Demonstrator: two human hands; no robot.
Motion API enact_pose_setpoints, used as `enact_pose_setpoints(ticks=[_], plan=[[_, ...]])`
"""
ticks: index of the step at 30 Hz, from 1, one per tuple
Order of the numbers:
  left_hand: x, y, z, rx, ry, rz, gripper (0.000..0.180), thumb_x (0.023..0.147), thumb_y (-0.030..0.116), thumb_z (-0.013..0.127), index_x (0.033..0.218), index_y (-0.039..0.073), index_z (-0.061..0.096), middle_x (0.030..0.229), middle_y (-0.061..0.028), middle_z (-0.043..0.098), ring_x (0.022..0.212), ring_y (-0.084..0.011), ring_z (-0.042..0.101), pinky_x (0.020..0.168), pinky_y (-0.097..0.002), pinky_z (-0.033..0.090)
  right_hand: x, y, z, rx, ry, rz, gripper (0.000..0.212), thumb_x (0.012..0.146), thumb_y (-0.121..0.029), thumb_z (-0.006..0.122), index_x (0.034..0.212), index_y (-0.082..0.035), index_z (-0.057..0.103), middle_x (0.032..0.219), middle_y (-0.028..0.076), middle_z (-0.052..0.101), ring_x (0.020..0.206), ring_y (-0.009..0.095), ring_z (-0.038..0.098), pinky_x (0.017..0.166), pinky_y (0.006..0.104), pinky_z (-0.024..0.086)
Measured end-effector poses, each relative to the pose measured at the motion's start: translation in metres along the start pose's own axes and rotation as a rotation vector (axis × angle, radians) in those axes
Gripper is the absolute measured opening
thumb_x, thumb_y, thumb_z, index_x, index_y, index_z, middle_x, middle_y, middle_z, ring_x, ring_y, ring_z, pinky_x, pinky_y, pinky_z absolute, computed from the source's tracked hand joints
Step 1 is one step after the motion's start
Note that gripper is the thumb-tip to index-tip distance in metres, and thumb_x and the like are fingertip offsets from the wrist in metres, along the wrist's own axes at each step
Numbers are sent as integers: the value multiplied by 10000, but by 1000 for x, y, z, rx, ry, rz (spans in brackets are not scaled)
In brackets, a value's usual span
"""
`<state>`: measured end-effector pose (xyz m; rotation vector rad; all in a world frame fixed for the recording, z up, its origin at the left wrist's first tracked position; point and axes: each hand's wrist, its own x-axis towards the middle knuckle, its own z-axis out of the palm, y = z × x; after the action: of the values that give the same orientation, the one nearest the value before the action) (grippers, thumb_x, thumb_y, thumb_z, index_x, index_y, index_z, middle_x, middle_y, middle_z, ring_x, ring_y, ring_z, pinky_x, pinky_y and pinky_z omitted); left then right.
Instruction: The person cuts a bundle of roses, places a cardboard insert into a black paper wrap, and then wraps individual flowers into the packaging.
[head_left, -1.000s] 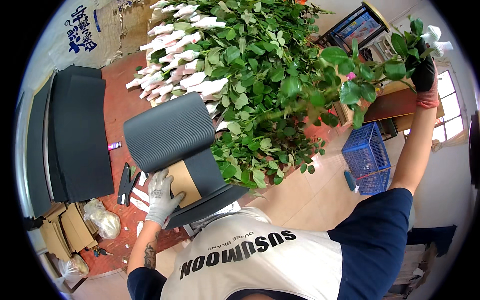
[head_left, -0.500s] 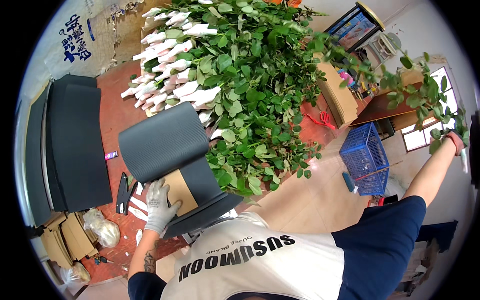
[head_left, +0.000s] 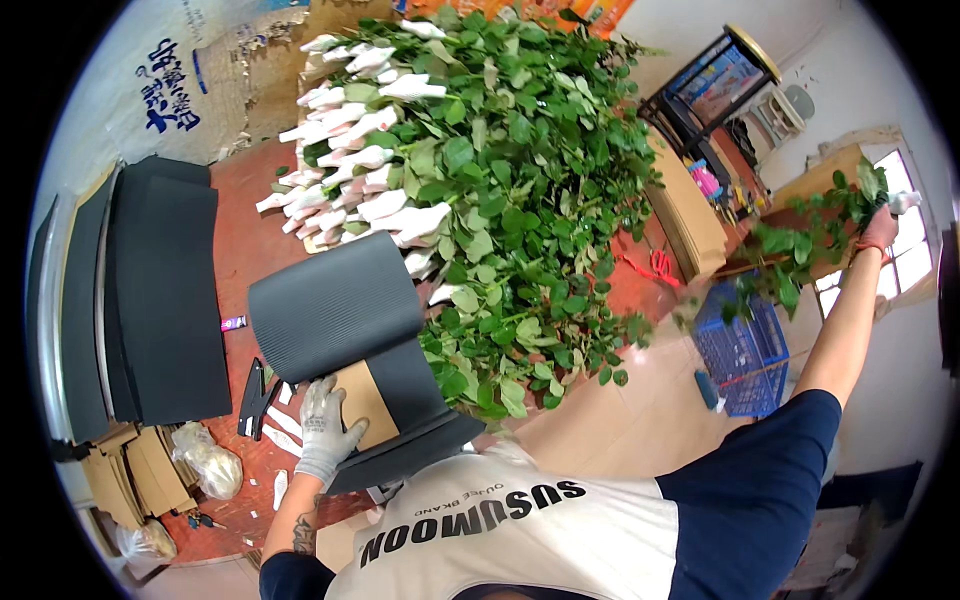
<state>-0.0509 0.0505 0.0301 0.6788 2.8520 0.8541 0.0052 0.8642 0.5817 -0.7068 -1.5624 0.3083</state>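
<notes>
My left hand (head_left: pixel 325 425), in a grey-white work glove, lies with fingers stretched and thumb apart at the edge of a tan cardboard piece (head_left: pixel 367 405). That piece rests on a black corrugated sheet (head_left: pixel 410 385), whose far part curls over into a roll (head_left: pixel 335 300). Out to the far right, my raised right hand (head_left: pixel 877 230) is closed round the stems of a leafy flower (head_left: pixel 800 245). Its white-wrapped head (head_left: pixel 905 202) sticks out beyond the hand, and the leaves trail down to the left; whether it is one stem or more cannot be told.
Leafy flowers with white-wrapped heads (head_left: pixel 385 205) are heaped on the red table (head_left: pixel 245 225). Black sheets (head_left: pixel 165 290) stand at left. A black stapler (head_left: pixel 254 400) lies by my left hand. Red scissors (head_left: pixel 660 268) lie near stacked cardboard (head_left: pixel 690 225); a blue crate (head_left: pixel 740 350) stands at right.
My right hand has risen and come inward; the flower has swung over, its head now up and its leaves hanging lower. My left hand stays on the cardboard.
</notes>
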Motion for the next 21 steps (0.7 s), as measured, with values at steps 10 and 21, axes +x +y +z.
enact_pose_setpoints(ticks=[10, 21], plan=[[3, 8, -10, 40, -24, -41, 596, 669, 346, 780, 1130, 29, 572, 1365, -186, 450, 1305, -404, 367, 1084, -492, 304, -55, -271, 307, -167, -389, -553, 349, 855, -257, 494, 1031, 5, 643, 1081, 261, 639, 1000, 369, 624, 856, 452, 480], [5, 12, -9, 28, -8, -79, 588, 672, 333, 780, 1130, 20, 585, 1356, -184, 461, 1301, -391, 371, 1076, -493, 310, -301, -289, 361, -160, -905, -939, 390, 826, -83, 560, 1211, -95, 622, 964, 171, 692, 908, 267, 683, 805, 382, 541]])
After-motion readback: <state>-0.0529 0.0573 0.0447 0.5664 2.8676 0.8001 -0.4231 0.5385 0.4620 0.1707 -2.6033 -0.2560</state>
